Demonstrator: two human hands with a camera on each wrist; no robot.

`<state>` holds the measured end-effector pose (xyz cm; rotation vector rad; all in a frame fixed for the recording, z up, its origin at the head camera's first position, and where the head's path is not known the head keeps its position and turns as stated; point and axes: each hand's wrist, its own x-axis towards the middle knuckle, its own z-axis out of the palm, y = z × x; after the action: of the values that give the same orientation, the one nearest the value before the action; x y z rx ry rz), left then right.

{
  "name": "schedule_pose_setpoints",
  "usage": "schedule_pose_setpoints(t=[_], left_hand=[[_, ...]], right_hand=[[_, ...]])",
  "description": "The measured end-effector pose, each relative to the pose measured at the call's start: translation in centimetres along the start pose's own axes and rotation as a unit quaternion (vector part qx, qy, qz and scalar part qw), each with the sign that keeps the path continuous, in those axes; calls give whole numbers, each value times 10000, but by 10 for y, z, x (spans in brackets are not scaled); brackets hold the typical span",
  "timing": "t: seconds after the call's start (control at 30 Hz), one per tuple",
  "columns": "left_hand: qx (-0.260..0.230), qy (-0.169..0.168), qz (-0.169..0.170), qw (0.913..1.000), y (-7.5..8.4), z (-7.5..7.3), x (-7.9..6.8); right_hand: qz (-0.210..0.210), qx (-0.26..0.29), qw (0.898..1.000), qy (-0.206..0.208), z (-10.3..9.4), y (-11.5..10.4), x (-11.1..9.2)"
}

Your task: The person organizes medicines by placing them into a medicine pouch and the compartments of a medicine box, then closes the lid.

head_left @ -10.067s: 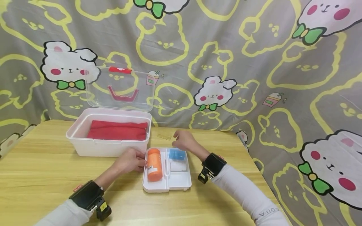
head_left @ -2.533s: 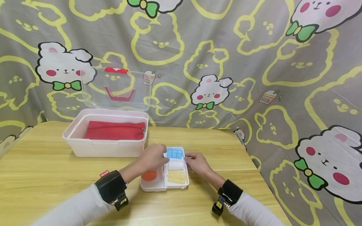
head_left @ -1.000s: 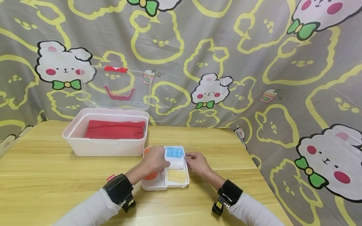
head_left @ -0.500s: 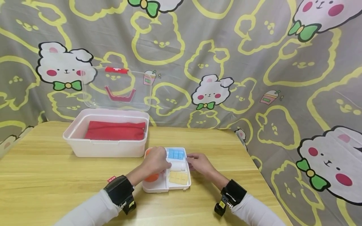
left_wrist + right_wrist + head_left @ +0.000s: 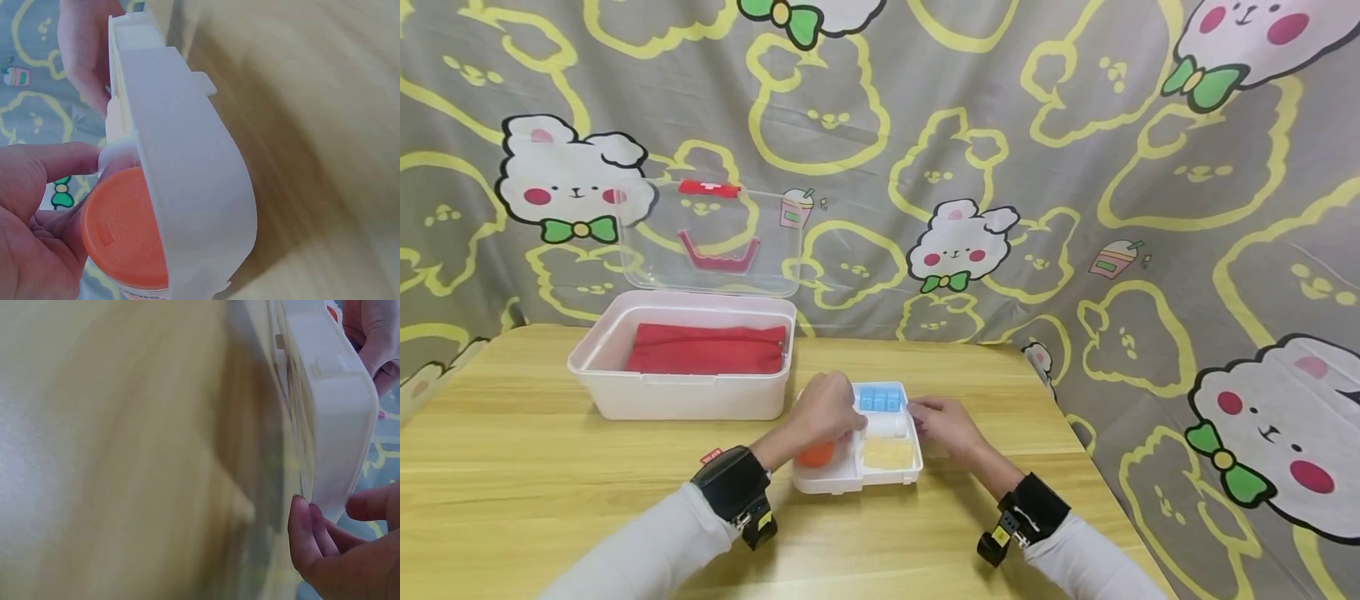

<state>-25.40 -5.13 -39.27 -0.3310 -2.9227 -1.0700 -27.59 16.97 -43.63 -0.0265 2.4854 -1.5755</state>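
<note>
My left hand grips the middle handle of a white divided tray. At the tray's right edge, my right hand holds the rim, its fingertips under the edge and its thumb at the outer wall. Both wrist views show the tray off the table, a shadow beneath it. An orange bottle lies in the left compartment, partly covered by my left hand. On the right side sit a blue pill case, a white cylindrical item and a pale yellow sectioned case.
A white box stands behind and left of the tray on the wooden table. Inside it lies a red zip pouch. Its clear lid stands up against the patterned curtain.
Earlier the yellow case lay on the table by my right hand; now it is in the tray. My left hand moved from the tray's side to its handle. The tray has risen and shifted right.
</note>
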Motion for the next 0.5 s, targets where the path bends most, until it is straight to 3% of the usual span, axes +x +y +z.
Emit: schedule_pose_setpoints(t=[0.33,0.5], left_hand=[[-38,57,379,9993,26,-36,15],[-221,-18,130,9997,44,-65,22]], right_hand=[[-138,895,9928,784,-22,-23,8],[-31,918,9909,986,-23,-28,14]])
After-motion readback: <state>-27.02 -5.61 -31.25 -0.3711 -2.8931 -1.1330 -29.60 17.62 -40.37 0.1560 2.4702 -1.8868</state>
